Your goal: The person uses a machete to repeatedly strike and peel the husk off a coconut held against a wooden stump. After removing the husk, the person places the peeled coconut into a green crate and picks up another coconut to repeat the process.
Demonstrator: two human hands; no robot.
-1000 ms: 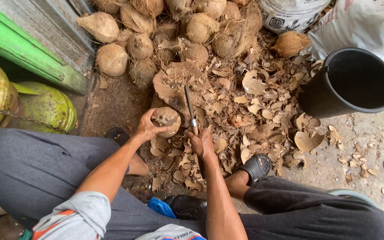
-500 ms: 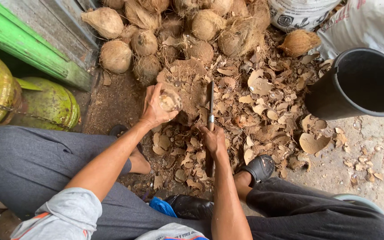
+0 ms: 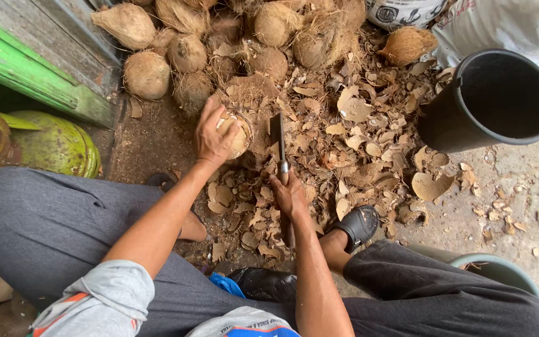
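Coconut, round, brown and partly stripped to a pale patch (image 3: 233,132), sits on the ground at the near edge of the heap of unshelled brown coconuts (image 3: 219,43), steadied from above by the left hand (image 3: 213,134). That hand is cupped over its top and left side, fingers spread and closed around the shell. Just right of the coconut, the right hand (image 3: 289,195) is wrapped fully around the handle of a long steel-bladed cleaver (image 3: 277,140); the blade points away from the person, standing close beside the coconut, and contact cannot be confirmed.

Judgement: the step in hand is chipping shell off the held coconut, the blade poised between strokes. A further stroke calls for the left fingers kept clear of the edge and the nut turned to present unchipped shell.

Right of the coconut spreads a litter of brown shell fragments (image 3: 357,143). Further right stands a black plastic bucket (image 3: 534,134). Left of the coconut lies a green gas cylinder (image 3: 57,146), well apart.
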